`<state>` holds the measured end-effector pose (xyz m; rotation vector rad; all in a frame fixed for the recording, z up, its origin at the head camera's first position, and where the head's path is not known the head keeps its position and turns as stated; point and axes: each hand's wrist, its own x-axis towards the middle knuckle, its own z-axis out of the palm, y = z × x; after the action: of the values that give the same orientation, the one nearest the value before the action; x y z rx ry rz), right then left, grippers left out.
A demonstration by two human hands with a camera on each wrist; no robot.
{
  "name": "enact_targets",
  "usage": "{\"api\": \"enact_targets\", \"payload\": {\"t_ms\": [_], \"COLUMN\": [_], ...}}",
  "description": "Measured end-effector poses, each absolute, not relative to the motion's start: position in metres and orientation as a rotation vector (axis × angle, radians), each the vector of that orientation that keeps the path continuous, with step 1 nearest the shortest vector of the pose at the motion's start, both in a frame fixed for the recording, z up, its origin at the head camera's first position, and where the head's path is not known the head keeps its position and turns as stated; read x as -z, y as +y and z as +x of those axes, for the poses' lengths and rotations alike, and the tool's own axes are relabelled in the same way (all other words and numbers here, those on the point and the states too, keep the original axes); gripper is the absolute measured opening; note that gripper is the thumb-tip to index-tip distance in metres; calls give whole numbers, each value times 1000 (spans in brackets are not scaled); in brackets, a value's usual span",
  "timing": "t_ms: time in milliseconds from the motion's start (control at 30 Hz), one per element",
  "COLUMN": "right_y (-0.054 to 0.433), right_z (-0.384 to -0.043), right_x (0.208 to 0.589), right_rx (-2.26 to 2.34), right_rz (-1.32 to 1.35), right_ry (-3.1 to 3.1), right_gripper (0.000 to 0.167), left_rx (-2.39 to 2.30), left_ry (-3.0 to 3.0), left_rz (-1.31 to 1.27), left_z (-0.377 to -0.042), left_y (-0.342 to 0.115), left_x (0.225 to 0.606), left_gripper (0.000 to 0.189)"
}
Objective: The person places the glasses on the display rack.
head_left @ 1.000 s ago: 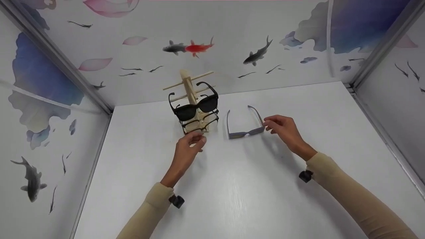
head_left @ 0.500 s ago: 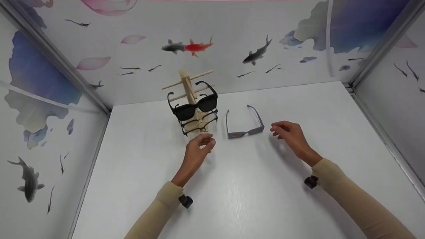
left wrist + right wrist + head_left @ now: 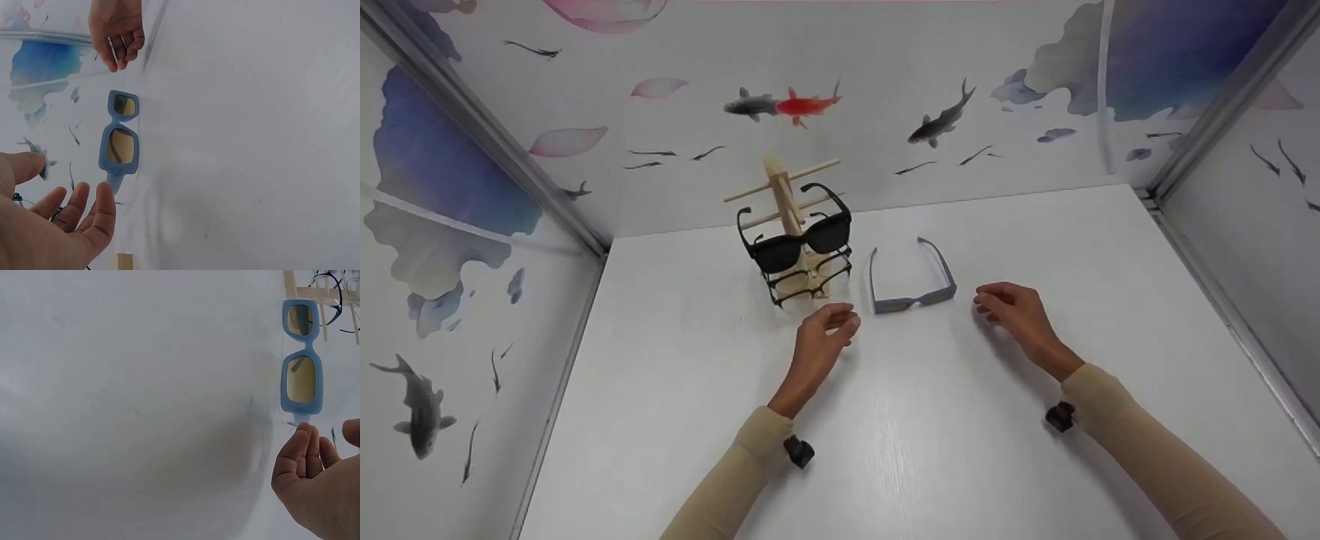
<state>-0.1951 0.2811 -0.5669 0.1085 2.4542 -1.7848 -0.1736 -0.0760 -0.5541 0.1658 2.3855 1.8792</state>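
Note:
Blue-framed sunglasses [image 3: 916, 301] with yellowish lenses stand on the white table, temples unfolded toward the back wall. To their left and nearer the front, my left hand [image 3: 819, 341] hovers with loosely bent fingers, holding nothing. My right hand [image 3: 1020, 315] is off to their right, also holding nothing, with a gap between fingertips and frame. In the left wrist view the blue sunglasses [image 3: 120, 147] lie between both hands. Beyond my left hand is a wooden display rack [image 3: 784, 196] carrying black sunglasses [image 3: 802, 241] and, below them, dark thin-framed glasses [image 3: 814, 281].
The rack's upper wooden rods [image 3: 817, 169] stick out sideways above the black sunglasses. Printed wall panels [image 3: 870, 45] with fish and petals enclose the white table [image 3: 915, 420] at the back and sides.
My right hand has withdrawn from the blue sunglasses' right temple, moving right and toward the front. My left hand has shifted right, away from the rack's base. The sunglasses stay in place.

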Motion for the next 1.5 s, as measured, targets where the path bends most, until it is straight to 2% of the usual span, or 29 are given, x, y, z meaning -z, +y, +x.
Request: {"api": "enact_targets", "payload": {"t_ms": [267,700,1133,1500], "right_y": [283,274,267,259], "right_z": [-197,-206,-214,-223], "right_x": [576,579,581,583], "right_rx": [1829,1881,1901,1906], "right_rz": [82,64,65,63], "right_ry": [2424,2453,2391,2378], "right_gripper": [47,42,48,47], "left_rx": [-1894,-1892,-2009,-2110], "left_ry": [2396,2435,2377,2264], "left_rz": [115,28,-42,-61], "left_z": [-179,-189,-195,-201], "left_y": [-64,-44,-28,-22], "left_x": [567,581,588,588], "left_gripper": [41,39,44,47]}}
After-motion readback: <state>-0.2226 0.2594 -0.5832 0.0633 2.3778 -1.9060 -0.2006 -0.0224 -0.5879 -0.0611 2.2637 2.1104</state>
